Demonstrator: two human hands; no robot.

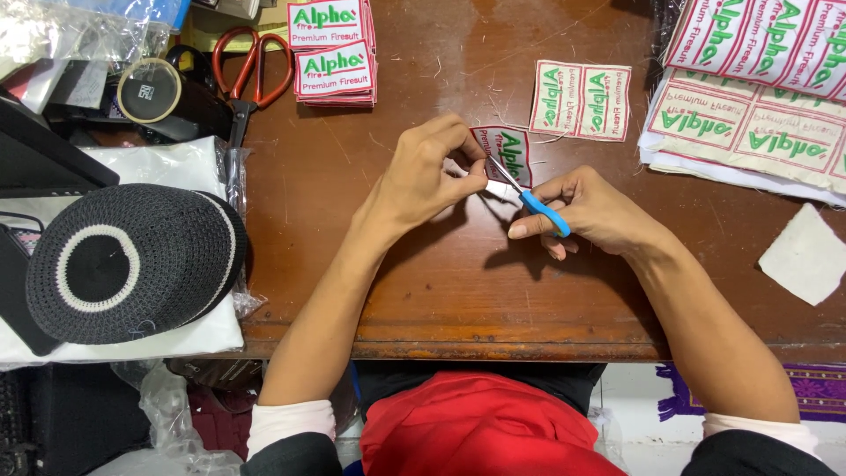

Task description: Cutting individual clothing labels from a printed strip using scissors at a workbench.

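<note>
My left hand [429,172] pinches a small embroidered cloth patch [509,152], white with green and red stitching, just above the brown wooden table [458,300]. My right hand [589,211] grips small scissors with blue handles [539,205]. Their blades point up-left and meet the patch's lower edge next to my left fingertips.
A strip of two matching patches [582,100] lies beyond my hands, a stack of patches [333,55] at the back left, uncut patch sheets [749,106] at the right. Red-handled scissors [249,75], a tape roll [148,90] and a black knitted cap [128,262] are left; a white cloth piece [806,254] right.
</note>
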